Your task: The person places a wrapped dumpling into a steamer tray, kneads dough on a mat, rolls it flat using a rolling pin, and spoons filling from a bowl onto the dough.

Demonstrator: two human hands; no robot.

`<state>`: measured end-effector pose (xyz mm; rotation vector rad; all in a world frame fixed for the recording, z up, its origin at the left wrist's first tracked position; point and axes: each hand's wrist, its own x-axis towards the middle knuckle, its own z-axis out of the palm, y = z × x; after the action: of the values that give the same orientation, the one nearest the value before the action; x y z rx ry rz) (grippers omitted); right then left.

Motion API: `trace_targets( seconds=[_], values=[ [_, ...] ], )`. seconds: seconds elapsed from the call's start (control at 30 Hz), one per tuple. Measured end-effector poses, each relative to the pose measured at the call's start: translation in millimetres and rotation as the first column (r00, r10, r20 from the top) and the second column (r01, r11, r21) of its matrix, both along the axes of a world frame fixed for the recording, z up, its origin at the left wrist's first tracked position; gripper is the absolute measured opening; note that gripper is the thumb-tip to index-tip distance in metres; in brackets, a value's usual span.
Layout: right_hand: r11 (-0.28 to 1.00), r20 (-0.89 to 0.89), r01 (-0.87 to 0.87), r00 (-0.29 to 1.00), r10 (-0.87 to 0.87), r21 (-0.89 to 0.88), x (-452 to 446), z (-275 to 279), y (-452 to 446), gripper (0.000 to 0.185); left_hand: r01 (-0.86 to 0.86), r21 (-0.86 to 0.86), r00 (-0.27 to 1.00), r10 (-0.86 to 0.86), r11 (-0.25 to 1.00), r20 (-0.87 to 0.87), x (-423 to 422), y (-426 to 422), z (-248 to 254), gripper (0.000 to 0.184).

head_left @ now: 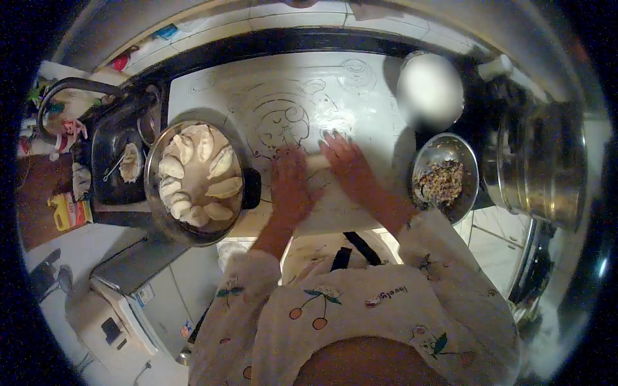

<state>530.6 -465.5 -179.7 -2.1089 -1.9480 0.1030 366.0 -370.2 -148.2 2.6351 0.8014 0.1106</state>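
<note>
A short pale roll (317, 162) lies crosswise on the white mat (219, 80), which bears line drawings. I cannot tell whether it is dough or a wooden pin. My left hand (290, 177) rests over its left end, fingers stretched forward and close together. At the other end, my right hand (349, 168) lies palm down with its fingers extended and spread. The palms hide both ends of the roll. Left of the mat stands a round metal pan (152, 186) with a black handle, holding several folded dumplings (224, 187) in a ring.
To the right, a metal bowl (473, 174) holds chopped filling (441, 182). Behind it is a bowl with bright white contents (430, 90). A large metal pot (544, 170) stands farther right. The sink (106, 183) and its dark faucet (51, 106) are at far left.
</note>
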Motion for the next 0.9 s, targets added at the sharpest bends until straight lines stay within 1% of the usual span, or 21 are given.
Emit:
trace_targets(
  seconds=[0.07, 0.1, 0.17, 0.2, 0.27, 0.3, 0.37, 0.4, 0.47, 0.57, 0.6, 0.63, 0.67, 0.73, 0.77, 0.83, 0.87, 0.9],
  values=[
    [0.983, 0.167, 0.056, 0.986, -0.027, -0.176, -17.4, -3.1, -31.5, 0.05, -0.009, 0.007, 0.996, 0.009, 1.0, -0.086, -23.6, -41.3, -5.7, 0.083],
    [0.992, 0.055, 0.109, 0.993, -0.105, -0.064, -19.9, 6.7, -24.5, 0.05, -0.015, 0.015, 0.993, 0.016, 1.0, -0.121, -25.1, -47.9, -8.4, 0.079],
    [0.963, -0.203, 0.247, 0.954, -0.221, 0.112, -37.7, 35.0, -9.4, 0.049, -0.087, 0.089, 0.994, 0.081, 0.992, 0.074, -5.8, -28.4, -5.4, 0.072],
    [0.946, -0.342, 0.27, 0.919, -0.197, 0.18, -40.1, 37.3, 10.0, 0.05, -0.127, 0.111, 0.981, 0.107, 0.986, 0.165, 5.7, -17.4, -3.6, 0.069],
    [0.888, -0.588, 0.344, 0.802, -0.109, 0.306, -29.4, 33.7, 58.8, 0.052, -0.154, 0.034, 0.978, 0.147, 0.987, 0.151, 40.5, 14.5, 3.1, 0.065],
    [0.927, -0.512, 0.256, 0.855, -0.085, 0.275, -31.0, 23.1, 53.2, 0.055, -0.17, -0.004, 0.975, 0.168, 0.986, 0.142, 47.8, 21.3, 5.0, 0.063],
    [0.975, -0.338, 0.074, 0.941, 0.0, 0.207, -21.2, -4.1, 48.3, 0.06, -0.104, 0.04, 0.985, 0.098, 0.994, 0.139, 33.8, 12.1, -19.0, 0.062],
    [0.995, -0.274, 0.047, 0.961, -0.022, 0.083, -31.1, -0.8, 29.4, 0.062, -0.068, 0.046, 0.991, 0.062, 0.997, 0.119, 15.9, -5.3, -27.0, 0.061],
    [0.988, -0.12, 0.016, 0.992, -0.035, -0.154, -53.4, 16.5, -13.6, 0.064, -0.05, 0.041, 0.999, 0.049, 0.998, 0.024, -10.9, -44.6, -20.7, 0.061],
    [0.919, -0.31, 0.023, 0.938, -0.156, -0.393, -61.1, 37.9, -35.3, 0.068, -0.092, 0.029, 0.994, 0.094, 0.995, -0.054, -24.2, -62.6, -24.8, 0.063],
    [0.947, -0.233, 0.112, 0.954, -0.186, -0.3, -56.3, 35.7, -26.1, 0.067, -0.117, 0.028, 0.991, 0.119, 0.993, -0.065, -23.2, -61.0, -27.9, 0.065],
    [0.961, -0.16, 0.19, 0.961, -0.224, -0.202, -48.2, 31.0, -12.0, 0.066, -0.192, -0.062, 0.977, 0.185, 0.979, -0.107, -14.0, -47.7, -10.5, 0.066],
    [0.961, -0.09, 0.259, 0.959, -0.268, -0.096, -38.6, 26.4, 4.1, 0.065, -0.269, -0.148, 0.957, 0.246, 0.952, -0.155, 5.0, -19.8, 20.8, 0.067],
    [0.924, -0.106, 0.331, 0.943, -0.316, 0.191, -11.8, 16.4, 41.5, 0.062, -0.357, -0.084, 0.934, 0.354, 0.93, -0.045, 38.5, 22.4, 17.7, 0.065],
    [0.926, -0.121, 0.3, 0.953, -0.279, 0.229, -1.6, 14.6, 51.9, 0.061, -0.393, 0.054, 0.916, 0.385, 0.918, 0.112, 45.9, 29.8, -3.3, 0.063],
    [0.915, -0.148, 0.247, 0.966, -0.21, 0.318, 9.0, 18.0, 63.5, 0.059, -0.338, 0.13, 0.933, 0.314, 0.932, 0.176, 50.5, 40.0, -21.6, 0.062],
    [0.95, -0.123, 0.147, 0.986, -0.117, 0.277, 10.0, 15.1, 55.4, 0.058, -0.314, 0.174, 0.937, 0.274, 0.934, 0.217, 52.3, 43.2, -25.2, 0.061],
    [0.971, -0.101, 0.04, 0.995, -0.017, 0.236, 11.0, 9.3, 41.6, 0.058, -0.207, 0.177, 0.975, 0.189, 0.962, 0.115, 45.1, 37.6, -25.1, 0.062]
  ],
)
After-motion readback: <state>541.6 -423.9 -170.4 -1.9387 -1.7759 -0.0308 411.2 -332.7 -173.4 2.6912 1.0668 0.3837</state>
